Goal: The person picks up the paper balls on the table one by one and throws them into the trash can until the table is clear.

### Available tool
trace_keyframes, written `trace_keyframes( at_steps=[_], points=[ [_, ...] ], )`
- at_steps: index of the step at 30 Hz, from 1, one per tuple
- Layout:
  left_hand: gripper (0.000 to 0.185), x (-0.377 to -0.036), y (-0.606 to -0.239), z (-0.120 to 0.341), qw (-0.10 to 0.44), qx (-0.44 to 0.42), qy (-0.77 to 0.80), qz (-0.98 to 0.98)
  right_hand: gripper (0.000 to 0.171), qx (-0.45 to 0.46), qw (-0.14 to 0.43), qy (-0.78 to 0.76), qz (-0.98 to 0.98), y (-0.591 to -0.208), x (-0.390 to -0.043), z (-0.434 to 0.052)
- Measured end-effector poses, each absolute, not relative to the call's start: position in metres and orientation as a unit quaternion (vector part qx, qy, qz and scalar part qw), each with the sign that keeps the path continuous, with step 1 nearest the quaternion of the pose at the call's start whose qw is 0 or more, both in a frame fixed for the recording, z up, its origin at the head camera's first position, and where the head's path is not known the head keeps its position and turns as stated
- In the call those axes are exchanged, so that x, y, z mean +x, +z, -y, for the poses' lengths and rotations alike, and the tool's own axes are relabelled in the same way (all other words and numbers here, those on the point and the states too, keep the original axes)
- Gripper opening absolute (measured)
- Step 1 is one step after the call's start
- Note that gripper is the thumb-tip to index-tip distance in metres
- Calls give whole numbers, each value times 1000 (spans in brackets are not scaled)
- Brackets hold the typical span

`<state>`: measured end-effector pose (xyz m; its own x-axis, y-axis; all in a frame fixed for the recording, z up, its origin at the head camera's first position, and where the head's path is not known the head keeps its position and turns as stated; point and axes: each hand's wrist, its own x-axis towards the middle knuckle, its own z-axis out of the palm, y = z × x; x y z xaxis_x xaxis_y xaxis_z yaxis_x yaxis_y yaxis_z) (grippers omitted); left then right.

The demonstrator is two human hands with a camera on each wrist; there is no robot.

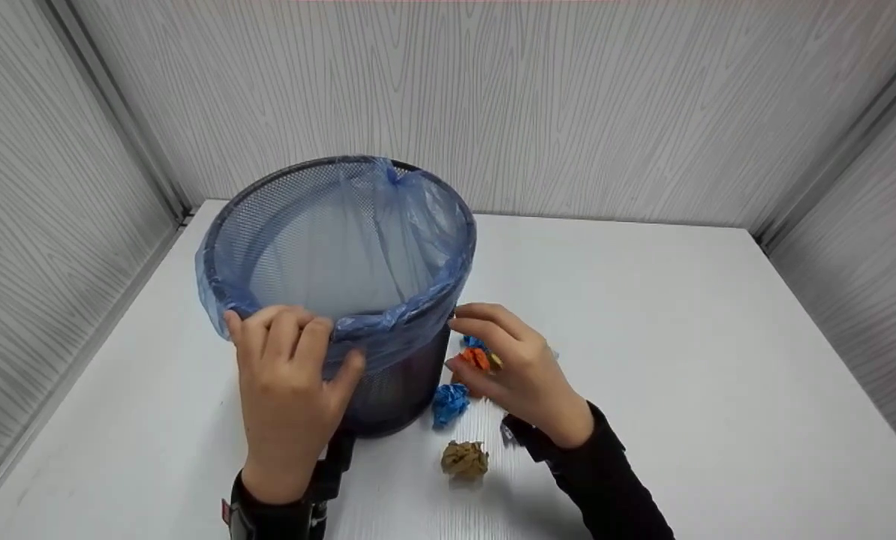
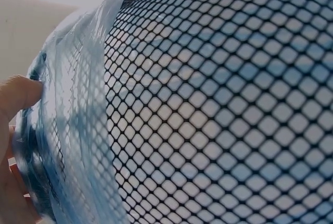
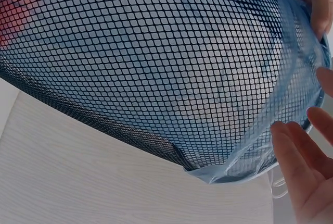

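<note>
Bin (image 1: pixel 388 390) stands upright just ahead of both my hands, liner (image 1: pixel 388 319) folded over its near rim. My left hand (image 1: pixel 287 375) curls onto that fold, nearer; my right hand (image 1: pixel 508 367) touches the rim's right side with relaxed fingers.

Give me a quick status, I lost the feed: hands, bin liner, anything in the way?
Left hand grips blue liner over mesh bin rim. Right hand open, fingertips at the liner. Paper balls on table beside bin.
</note>
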<state>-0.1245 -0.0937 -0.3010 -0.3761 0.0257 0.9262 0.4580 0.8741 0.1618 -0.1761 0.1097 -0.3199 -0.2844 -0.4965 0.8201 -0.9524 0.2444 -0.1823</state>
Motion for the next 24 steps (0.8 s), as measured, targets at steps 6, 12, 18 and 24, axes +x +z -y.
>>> trace_keyframes(
  at_steps=[6, 12, 18, 24],
  points=[
    [23, -123, -299, 93, 538, -148, -203, 804, 32, 524, 291, 306, 740, -330, -170, -110],
    [24, -124, -298, 92, 540, -152, -201, 803, 30, 550, 265, 243, 754, -349, -163, -112],
    [26, -125, -299, 92, 541, -154, -204, 802, 31, 568, 206, 192, 774, -372, -158, -112],
    [25, -125, -301, 93, 542, -152, -207, 800, 36, 564, 107, 119, 810, -387, -157, -112]
  ],
)
